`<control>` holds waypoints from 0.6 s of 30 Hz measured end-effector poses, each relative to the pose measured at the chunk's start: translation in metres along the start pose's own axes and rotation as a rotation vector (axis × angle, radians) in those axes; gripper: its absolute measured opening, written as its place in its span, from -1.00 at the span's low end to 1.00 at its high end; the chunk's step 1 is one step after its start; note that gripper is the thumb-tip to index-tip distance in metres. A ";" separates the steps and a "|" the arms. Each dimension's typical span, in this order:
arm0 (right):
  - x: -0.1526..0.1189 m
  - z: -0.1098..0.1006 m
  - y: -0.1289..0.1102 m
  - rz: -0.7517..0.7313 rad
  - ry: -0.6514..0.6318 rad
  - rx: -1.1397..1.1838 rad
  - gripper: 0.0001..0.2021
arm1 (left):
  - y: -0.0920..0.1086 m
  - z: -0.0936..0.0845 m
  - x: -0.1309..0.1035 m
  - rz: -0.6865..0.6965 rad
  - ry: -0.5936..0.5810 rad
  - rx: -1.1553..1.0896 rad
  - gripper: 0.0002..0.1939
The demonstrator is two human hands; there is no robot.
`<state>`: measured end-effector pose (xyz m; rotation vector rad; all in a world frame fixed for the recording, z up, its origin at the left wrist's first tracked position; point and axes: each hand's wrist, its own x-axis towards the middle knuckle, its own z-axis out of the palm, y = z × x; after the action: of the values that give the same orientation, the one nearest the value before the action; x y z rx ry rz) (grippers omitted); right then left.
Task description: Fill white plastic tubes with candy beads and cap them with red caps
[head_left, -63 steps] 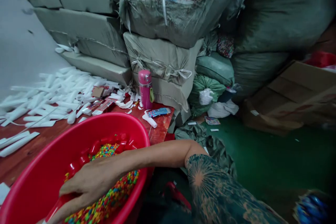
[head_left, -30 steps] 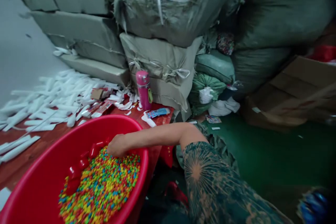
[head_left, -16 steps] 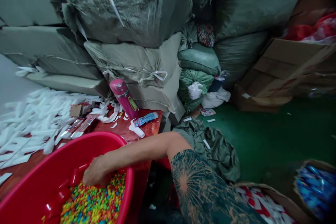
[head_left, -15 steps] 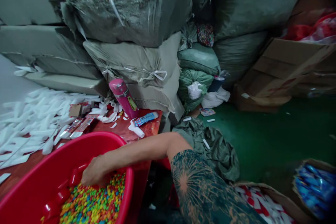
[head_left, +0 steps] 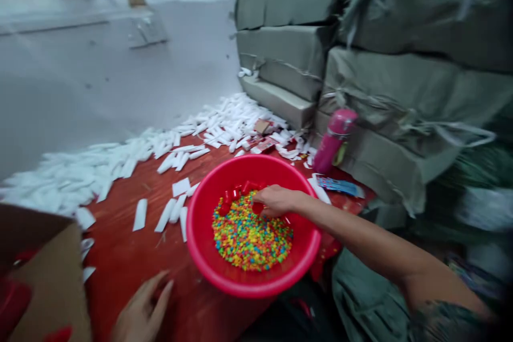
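Observation:
A round red plastic basin (head_left: 202, 270) stands on the red table. In it lies a heap of small multicoloured candies (head_left: 252, 243), with several small shiny red plastic containers (head_left: 225, 202) along the far side of the heap. My right hand (head_left: 274, 200) reaches into the basin from the right, its fingers curled round one small red container (head_left: 257, 208) just over the candies. Part of that container is hidden by the fingers. To the left of the basin, low in the view, my left hand (head_left: 140, 312) is over the table with thumb and fingers apart and nothing in it.
White flat pieces (head_left: 92, 171) lie piled along the wall, several loose ones beside the basin. A pink flask (head_left: 334, 141) and a blue packet (head_left: 340, 187) stand beyond my right arm. A cardboard box (head_left: 60, 278) is at lower left. Wrapped bales (head_left: 280, 48) are stacked behind.
The view has swung left, bringing the whole basin, the wall and my left hand into sight. My right hand stays in the basin among the red containers.

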<state>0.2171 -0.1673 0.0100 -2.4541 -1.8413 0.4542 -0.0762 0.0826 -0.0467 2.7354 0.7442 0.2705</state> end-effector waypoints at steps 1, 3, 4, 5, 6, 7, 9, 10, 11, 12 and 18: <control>0.000 0.002 0.000 0.000 -0.010 -0.013 -0.79 | 0.002 0.002 0.011 -0.025 0.014 -0.029 -0.62; -0.001 0.005 -0.002 0.006 -0.030 -0.038 -0.80 | 0.013 0.004 0.036 -0.053 0.032 -0.018 -0.57; 0.000 0.007 -0.003 0.009 -0.040 -0.052 -0.81 | 0.020 0.005 0.048 -0.067 0.018 0.015 -0.57; 0.000 0.009 -0.004 0.016 -0.047 -0.065 -0.81 | 0.028 0.006 0.060 -0.087 0.010 0.033 -0.59; 0.001 0.010 -0.004 0.017 -0.052 -0.077 -0.81 | 0.034 0.008 0.071 -0.110 0.004 0.048 -0.60; 0.002 0.011 -0.005 0.020 -0.057 -0.087 -0.81 | 0.040 0.009 0.081 -0.138 -0.009 0.063 -0.61; 0.005 0.012 -0.007 0.021 -0.067 -0.100 -0.80 | 0.046 0.014 0.097 -0.206 -0.031 0.084 -0.61; 0.006 0.011 -0.008 0.025 -0.073 -0.106 -0.80 | 0.047 0.016 0.104 -0.241 -0.044 0.092 -0.61; 0.006 0.010 -0.009 0.029 -0.077 -0.114 -0.79 | 0.048 0.019 0.110 -0.274 -0.057 0.096 -0.60; 0.006 0.009 -0.009 0.032 -0.077 -0.122 -0.79 | 0.047 0.021 0.114 -0.300 -0.070 0.096 -0.60; 0.005 0.008 -0.011 0.026 -0.050 -0.168 -0.80 | 0.041 0.022 0.112 -0.314 -0.104 0.037 -0.61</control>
<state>0.2063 -0.1603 0.0036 -2.5995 -1.9436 0.3805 0.0438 0.1019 -0.0429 2.5908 1.1395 0.0447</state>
